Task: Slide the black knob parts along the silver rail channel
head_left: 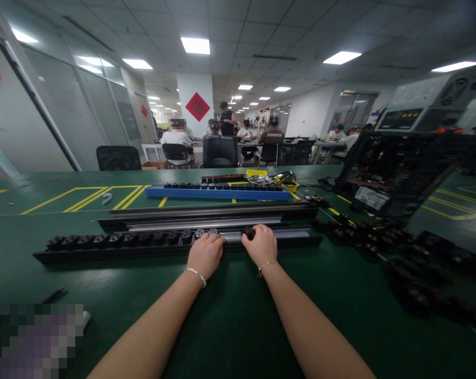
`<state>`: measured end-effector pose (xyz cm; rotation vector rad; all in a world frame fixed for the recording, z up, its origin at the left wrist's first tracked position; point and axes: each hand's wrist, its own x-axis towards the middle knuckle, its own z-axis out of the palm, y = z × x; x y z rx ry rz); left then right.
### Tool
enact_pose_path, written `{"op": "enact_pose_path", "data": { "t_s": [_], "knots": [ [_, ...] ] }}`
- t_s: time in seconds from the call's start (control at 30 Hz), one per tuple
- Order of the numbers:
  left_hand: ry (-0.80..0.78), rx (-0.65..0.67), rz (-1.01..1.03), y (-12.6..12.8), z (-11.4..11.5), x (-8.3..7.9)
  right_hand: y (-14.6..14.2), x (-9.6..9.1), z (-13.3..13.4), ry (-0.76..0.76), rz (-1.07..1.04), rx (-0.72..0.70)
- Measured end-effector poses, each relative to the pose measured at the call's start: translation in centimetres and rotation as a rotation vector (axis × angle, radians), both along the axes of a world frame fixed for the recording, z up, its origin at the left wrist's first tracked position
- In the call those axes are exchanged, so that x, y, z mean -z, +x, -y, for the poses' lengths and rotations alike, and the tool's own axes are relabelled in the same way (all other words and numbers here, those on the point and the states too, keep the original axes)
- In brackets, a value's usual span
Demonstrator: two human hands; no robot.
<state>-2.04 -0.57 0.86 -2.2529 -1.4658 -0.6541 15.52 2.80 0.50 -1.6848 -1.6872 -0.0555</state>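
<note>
A long black rail point(139, 253) lies across the bench in front of me, its channel silvery at the right end. Small black round-topped parts point(159, 238) stand in a row along its left and middle. My left hand point(205, 253) rests at the right end of that row, its fingers bent over the near edge; what they grip is hidden. Farther right, my right hand point(263, 245) pinches another small black part point(247, 232) between thumb and fingers, over the silvery channel. A gap of bare channel point(232, 237) separates the two hands.
Behind lie further dark rails point(214, 211) and a blue rail point(218, 194) with similar parts. Many loose black parts point(380, 239) are heaped at right, near an open computer case point(396, 173). A pen point(53, 295) lies at left. Seated people point(177, 136) work beyond.
</note>
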Motion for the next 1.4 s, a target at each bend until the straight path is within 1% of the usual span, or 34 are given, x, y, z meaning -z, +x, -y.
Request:
{"op": "enact_pose_path", "data": {
  "t_s": [0.2,0.6,0.87,1.03,1.27,1.4],
  "knots": [
    [-0.009,-0.01,-0.006,0.1,0.0,0.0,0.7,0.5,-0.1,0.042,0.019,-0.024],
    [-0.015,-0.007,-0.014,0.2,0.1,-0.2,0.2,-0.3,0.5,-0.021,0.109,0.052],
    [-0.02,-0.011,-0.017,0.2,0.2,-0.4,0.2,-0.1,0.3,-0.028,0.081,0.079],
    [-0.01,0.003,-0.002,0.1,0.1,-0.2,1.1,0.0,0.1,0.004,0.056,0.128],
    [-0.02,0.001,0.003,0.0,0.2,-0.2,2.3,-0.1,-0.1,0.006,0.053,0.09],
    [-0.029,-0.008,-0.001,0.1,0.1,-0.2,2.9,0.0,0.0,-0.001,0.071,0.031]
  ]
}}
